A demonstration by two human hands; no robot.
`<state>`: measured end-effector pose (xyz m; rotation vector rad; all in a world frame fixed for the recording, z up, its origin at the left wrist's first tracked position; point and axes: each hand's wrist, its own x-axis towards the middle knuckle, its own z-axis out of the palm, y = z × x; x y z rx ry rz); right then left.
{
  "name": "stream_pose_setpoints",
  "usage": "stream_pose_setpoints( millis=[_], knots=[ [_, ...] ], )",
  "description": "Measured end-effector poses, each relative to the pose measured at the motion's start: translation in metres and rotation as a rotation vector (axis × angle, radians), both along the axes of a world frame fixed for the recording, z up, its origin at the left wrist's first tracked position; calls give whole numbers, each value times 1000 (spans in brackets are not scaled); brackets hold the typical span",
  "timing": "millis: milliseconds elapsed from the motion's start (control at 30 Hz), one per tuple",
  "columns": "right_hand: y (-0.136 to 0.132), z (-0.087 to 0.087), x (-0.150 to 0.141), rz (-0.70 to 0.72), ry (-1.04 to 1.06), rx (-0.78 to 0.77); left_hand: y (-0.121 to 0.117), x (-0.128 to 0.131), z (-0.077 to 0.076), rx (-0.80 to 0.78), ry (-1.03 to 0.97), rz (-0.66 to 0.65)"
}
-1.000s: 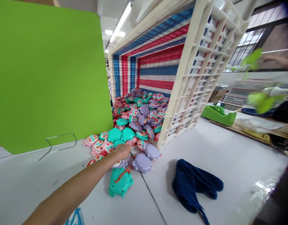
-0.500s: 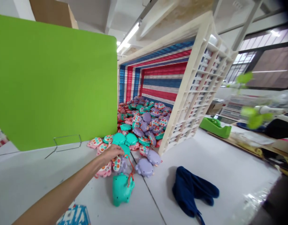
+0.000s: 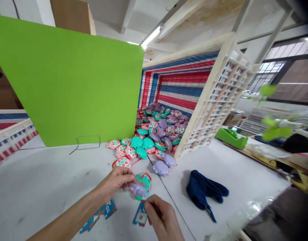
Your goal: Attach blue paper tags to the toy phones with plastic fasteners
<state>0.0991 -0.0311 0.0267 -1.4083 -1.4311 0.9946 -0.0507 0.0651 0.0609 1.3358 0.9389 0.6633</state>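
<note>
My left hand (image 3: pixel 119 180) is closed on a small purple animal-shaped toy (image 3: pixel 138 190), holding it above the white table. Behind that toy lies a teal toy (image 3: pixel 147 180) with a red-orange cord, partly hidden. My right hand (image 3: pixel 162 216) pinches a blue printed card (image 3: pixel 140 217) by its upper edge, just below the purple toy. More blue printed cards (image 3: pixel 107 210) lie under my left forearm. Just beyond my left hand sits a pink toy (image 3: pixel 123 162) with coloured dots, and two purple toys (image 3: pixel 161 168) rest to the right.
A white crate (image 3: pixel 194 117) lined with striped sheeting lies on its side, toys spilling onto the table (image 3: pixel 56 184). A green panel (image 3: pixel 76 87) stands left of it. Dark blue cloth (image 3: pixel 204 190), a green tape dispenser (image 3: pixel 231 138) and a blurred small fan (image 3: pixel 272 125) are at right.
My left hand has come back from the pile's edge toward me with the purple toy. My right hand has entered view with a blue card. The view has shifted slightly left.
</note>
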Motion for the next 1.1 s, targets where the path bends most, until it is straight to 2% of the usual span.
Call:
stream_pose_setpoints(
  millis=[200, 367, 467, 567, 733, 833, 967, 1100],
  knots=[
    [-7, 2, -22, -35, -83, 43, -34, -11, -2, 75, 93, -59],
    [-11, 1, -28, -36, -92, 82, -54, -16, -11, 149, 204, -94],
    [-14, -4, -30, -30, -31, 105, -65, -17, -19, 262, 237, -91],
    [-16, -13, -33, -41, 62, 96, -75, -15, -29, 311, 188, -80],
    [-18, -28, -30, -100, 55, 115, -82, -4, -50, 164, -33, 37],
    [-16, -29, -26, -103, 78, 97, -81, 5, -57, 50, -123, 96],
    [-14, -22, -25, -114, 121, 116, -75, 9, -62, 13, -85, 106],
    [-15, -27, -26, -277, -117, 154, -64, 8, -79, 21, -8, 82]
  ],
)
